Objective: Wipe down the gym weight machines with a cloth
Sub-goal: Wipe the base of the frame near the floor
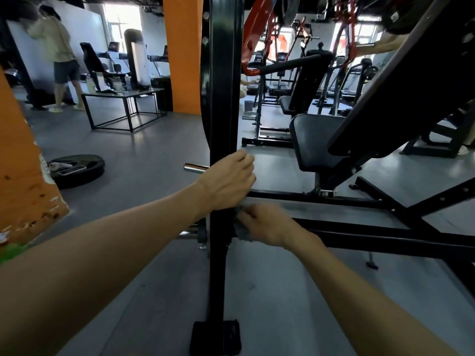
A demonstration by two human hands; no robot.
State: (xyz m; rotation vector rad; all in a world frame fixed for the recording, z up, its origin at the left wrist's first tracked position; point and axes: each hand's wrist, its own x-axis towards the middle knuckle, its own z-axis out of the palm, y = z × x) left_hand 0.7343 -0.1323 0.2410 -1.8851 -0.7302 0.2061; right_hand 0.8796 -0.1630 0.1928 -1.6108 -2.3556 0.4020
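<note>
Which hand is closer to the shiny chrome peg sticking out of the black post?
Left. The left hand grips the black post right beside the chrome peg. The right hand is lower, on the post's other side, holding the grey cloth.

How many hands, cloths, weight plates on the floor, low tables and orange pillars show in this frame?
Hands: 2, left hand, right hand
Cloths: 1, grey cloth
Weight plates on floor: 1
Low tables: 1
Orange pillars: 2
Total: 7
</note>
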